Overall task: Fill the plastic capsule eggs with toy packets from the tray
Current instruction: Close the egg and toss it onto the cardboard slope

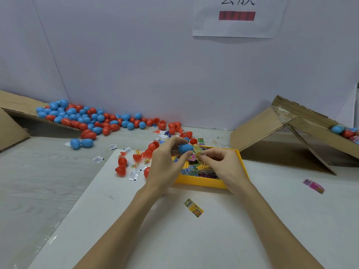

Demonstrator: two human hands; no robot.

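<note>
Blue egg [185,148], yellow tray [202,181] (packets multicoloured)

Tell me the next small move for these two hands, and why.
Probably push the packet into the blue egg half. The left hand grips that half above the yellow tray, and the right hand pinches the packet right at its edge, so it seems not yet tucked inside.

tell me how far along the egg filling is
Done: closed eggs lie in the right cardboard box. In hand: the left hand holds a blue egg half while the right hand pinches a packet at it. Left: the egg pile and packets in the yellow tray.
</note>
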